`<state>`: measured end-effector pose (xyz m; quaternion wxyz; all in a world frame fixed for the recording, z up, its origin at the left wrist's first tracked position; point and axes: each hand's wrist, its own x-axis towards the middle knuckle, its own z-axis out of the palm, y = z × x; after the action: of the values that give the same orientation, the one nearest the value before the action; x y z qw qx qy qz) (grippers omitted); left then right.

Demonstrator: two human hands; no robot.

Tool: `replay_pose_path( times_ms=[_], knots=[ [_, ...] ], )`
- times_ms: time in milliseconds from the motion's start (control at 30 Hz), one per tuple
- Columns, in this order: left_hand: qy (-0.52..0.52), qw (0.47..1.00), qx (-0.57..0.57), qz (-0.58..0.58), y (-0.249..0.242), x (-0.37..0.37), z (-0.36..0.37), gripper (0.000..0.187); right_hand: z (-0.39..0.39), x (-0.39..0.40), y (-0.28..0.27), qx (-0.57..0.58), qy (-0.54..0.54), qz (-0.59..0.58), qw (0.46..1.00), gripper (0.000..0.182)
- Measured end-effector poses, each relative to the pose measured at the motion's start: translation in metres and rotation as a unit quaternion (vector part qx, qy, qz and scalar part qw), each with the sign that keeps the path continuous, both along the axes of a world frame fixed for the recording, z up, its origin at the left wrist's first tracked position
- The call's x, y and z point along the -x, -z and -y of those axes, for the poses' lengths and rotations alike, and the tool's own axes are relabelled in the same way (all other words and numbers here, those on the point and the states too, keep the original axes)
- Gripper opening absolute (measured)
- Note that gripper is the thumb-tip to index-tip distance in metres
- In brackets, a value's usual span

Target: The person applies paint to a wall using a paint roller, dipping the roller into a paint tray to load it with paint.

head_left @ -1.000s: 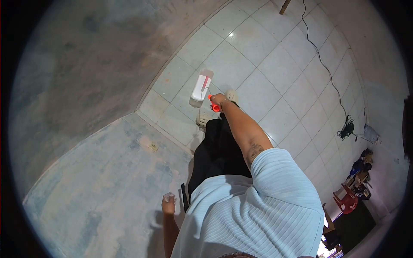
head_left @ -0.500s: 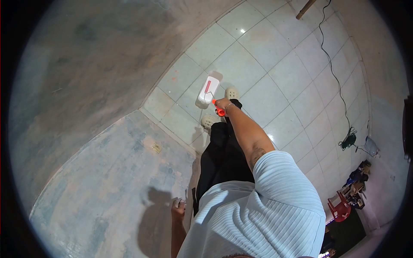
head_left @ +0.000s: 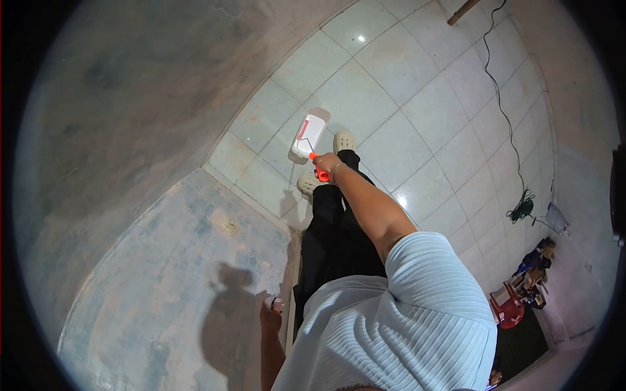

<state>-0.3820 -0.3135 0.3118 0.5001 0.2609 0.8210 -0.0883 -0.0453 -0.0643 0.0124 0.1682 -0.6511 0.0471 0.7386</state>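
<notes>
My right hand [head_left: 325, 164] is wrapped round the orange handle of a small paint roller [head_left: 304, 128] with a thin wire frame and a pinkish-red sleeve. That sleeve lies over the left side of a white paint tray [head_left: 316, 132], which sits on the floor just ahead of my shoes [head_left: 345, 142]. Low at the left, my left hand [head_left: 271, 315] hangs close to the wall [head_left: 156, 287], fingers curled. Something whitish shows at its fingers, and I cannot tell what it is.
Patchy unpainted walls meet in a corner left of the pale tiled floor [head_left: 385, 91]. A dark cable [head_left: 503, 111] runs along the right side to a coil [head_left: 520, 207]. Behind to the right stand a red chair [head_left: 510, 311] and a pile of assorted things [head_left: 536, 264]. A wooden pole [head_left: 462, 12] shows at the top.
The view has shifted a little, moving the floor and tray leftward in it. The roller sleeve has moved toward the tray's left edge. More of the whitish thing at my left hand shows.
</notes>
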Motion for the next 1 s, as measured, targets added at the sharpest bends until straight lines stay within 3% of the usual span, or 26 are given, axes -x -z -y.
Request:
replay_pose_path(
  times_ms=[300, 400, 467, 567, 667, 767, 1000],
  knots=[
    [0.001, 1.000, 0.010, 0.019, 0.005, 0.013, -0.015, 0.030, 0.021, 0.011, 0.004, -0.003, 0.021, 0.018, 1.000, 0.020],
    [0.004, 1.000, -0.004, 0.016, -0.004, 0.011, -0.026, 0.030, 0.025, 0.021, 0.030, -0.020, -0.021, 0.022, 0.999, 0.023],
    [-0.007, 1.000, -0.012, 0.016, -0.004, 0.009, -0.029, 0.030, 0.039, 0.028, 0.059, -0.081, -0.119, 0.060, 0.988, 0.028],
    [0.021, 1.000, 0.005, 0.008, -0.005, 0.010, -0.034, 0.032, 0.042, 0.022, 0.025, -0.127, -0.160, 0.073, 0.976, 0.031],
    [0.036, 0.999, 0.004, 0.012, -0.005, 0.004, -0.035, 0.035, 0.063, 0.026, 0.032, -0.122, -0.130, 0.058, 0.982, 0.023],
    [0.051, 0.999, -0.009, 0.016, -0.004, 0.006, -0.031, 0.036, 0.066, 0.020, -0.013, -0.088, -0.079, 0.054, 0.992, 0.030],
    [0.061, 0.998, -0.015, 0.015, 0.011, 0.029, -0.006, 0.036, 0.050, 0.029, 0.007, -0.084, -0.083, 0.070, 0.991, 0.030]
  ],
)
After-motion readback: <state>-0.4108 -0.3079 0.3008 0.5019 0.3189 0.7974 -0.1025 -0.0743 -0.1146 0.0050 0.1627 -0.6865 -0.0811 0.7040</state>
